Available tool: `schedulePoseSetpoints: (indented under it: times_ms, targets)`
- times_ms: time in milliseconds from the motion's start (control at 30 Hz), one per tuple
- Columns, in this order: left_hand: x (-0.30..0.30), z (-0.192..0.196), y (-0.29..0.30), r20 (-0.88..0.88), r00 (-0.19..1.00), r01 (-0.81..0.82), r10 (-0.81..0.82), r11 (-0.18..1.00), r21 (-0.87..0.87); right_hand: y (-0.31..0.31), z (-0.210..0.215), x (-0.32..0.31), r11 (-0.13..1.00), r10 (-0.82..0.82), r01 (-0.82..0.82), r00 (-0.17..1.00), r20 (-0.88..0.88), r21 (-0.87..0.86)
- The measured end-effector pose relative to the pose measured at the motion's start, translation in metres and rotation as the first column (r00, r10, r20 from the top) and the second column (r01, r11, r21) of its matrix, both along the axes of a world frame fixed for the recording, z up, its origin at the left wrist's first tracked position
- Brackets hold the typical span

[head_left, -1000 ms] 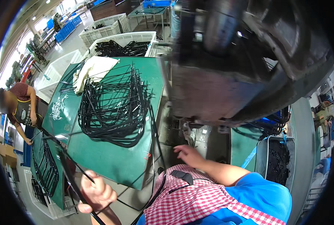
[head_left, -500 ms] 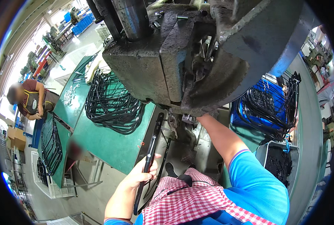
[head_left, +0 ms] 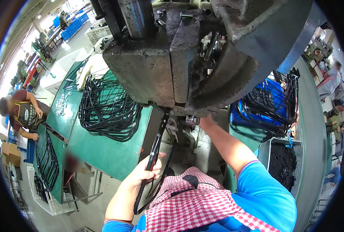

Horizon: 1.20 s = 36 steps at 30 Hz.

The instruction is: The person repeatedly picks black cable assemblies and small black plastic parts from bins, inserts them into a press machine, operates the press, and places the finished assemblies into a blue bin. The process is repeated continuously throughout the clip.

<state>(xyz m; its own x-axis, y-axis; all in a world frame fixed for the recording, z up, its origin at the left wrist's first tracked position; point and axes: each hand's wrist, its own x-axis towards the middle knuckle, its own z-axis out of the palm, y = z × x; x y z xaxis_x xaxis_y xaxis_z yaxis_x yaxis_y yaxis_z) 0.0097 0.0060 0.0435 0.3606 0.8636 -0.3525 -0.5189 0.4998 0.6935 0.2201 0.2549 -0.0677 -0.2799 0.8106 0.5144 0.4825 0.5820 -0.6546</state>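
Note:
My left hand is closed round a black metal bar, part of a bent frame whose lower end curves beside my apron. The bar slants upward, and its holed upper end meets the underside of a heavy dark cast-metal press. My right hand reaches under the press head, next to a small metal block. The press covers its fingers, so what they touch is hidden.
Black wire frames are piled on the green table at left. At right stand a blue crate under more frames and a grey bin of black parts. A co-worker is at far left. Loose bolts lie on the press.
The bar's upper end has come up closer to the press, with my left hand still round it. My view has shifted slightly. The co-worker's hands have moved apart.

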Motion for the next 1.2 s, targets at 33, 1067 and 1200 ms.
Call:
schedulePoseSetpoints:
  times_ms: [33, 1067, 1200]
  targets:
    - [0.0, -0.002, 0.001, -0.002, 1.0, -0.013, 0.013, 1.0, 0.009, -0.004, -0.007, -0.005, 0.997, 0.037, -0.042, 0.996, -0.08, -0.071]
    - [-0.015, -0.047, 0.012, 0.01, 0.996, 0.083, -0.083, 0.996, -0.015, -0.221, -0.042, 0.405, -0.037, -0.747, 0.951, 0.177, 0.64, -0.306]
    - [-0.011, -0.042, 0.011, -0.081, 0.994, 0.067, -0.07, 0.997, -0.036, -0.225, -0.069, 0.411, -0.124, -0.566, 0.872, 0.33, 0.755, -0.474]
